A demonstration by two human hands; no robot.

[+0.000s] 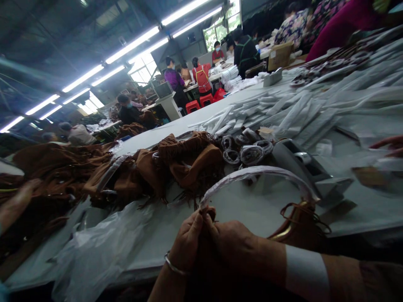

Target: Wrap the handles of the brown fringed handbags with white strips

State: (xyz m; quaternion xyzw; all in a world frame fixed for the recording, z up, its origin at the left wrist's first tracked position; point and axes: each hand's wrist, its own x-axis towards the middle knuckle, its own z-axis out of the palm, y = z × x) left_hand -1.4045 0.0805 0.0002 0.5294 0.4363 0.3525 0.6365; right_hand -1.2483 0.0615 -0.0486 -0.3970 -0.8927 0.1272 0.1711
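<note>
My left hand (185,241), with a bracelet at the wrist, pinches the brown material where one end of a white-wrapped handle (260,170) joins a brown bag (300,220). Against it, my right hand (234,240) grips the same spot, thumb and fingers pressed together. From there the handle arches to the bag's other side, where thin brown laces hang beside a gold-coloured edge. Much of the bag is dark or hidden behind my right forearm. What exactly lies between my fingertips is too small to make out.
Brown fringed bags (189,159) lie piled across the table (252,201). Nearby are rolled wrapped straps (252,154), a grey tape dispenser (299,161), white-wrapped strips (245,111) and a clear plastic bag (100,247). A co-worker's hand (17,205) is at left, another (390,144) at right.
</note>
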